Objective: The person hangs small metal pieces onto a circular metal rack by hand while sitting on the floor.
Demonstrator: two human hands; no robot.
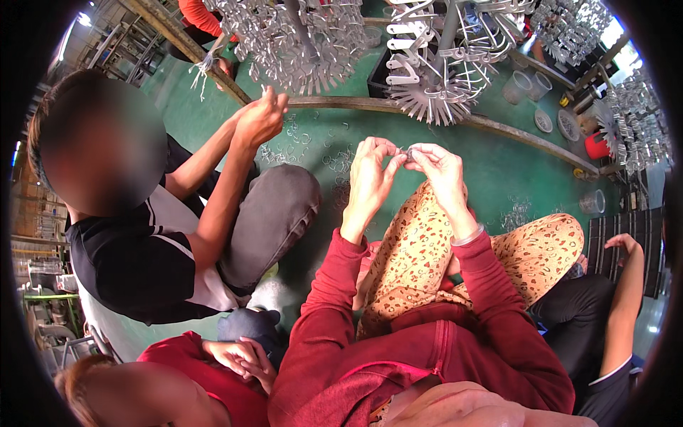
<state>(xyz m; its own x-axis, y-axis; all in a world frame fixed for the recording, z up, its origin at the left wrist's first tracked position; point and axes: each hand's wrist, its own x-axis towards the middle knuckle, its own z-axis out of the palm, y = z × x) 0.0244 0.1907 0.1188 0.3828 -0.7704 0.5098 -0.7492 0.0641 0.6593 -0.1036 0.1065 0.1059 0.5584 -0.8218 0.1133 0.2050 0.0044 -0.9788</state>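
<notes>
My left hand (373, 173) and my right hand (440, 169) are raised in front of my knees, fingertips meeting. Both pinch at a small metal piece (408, 154) between them; it is too small to name. My right wrist wears a bracelet (467, 235). Below and beyond my hands, small curved metal pieces (339, 161) lie scattered in a loose pile on the green floor. Another little heap of metal pieces (516, 213) lies to the right of my patterned trouser leg (408, 249).
Racks of hanging silvery metal parts (427, 78) stand ahead, behind a low bar (348, 104). A person (277, 203) sits at left with hands raised, another (185, 356) at lower left, a third (619, 320) at right. Clear plastic cups (517, 87) and a red container (596, 146) stand far right.
</notes>
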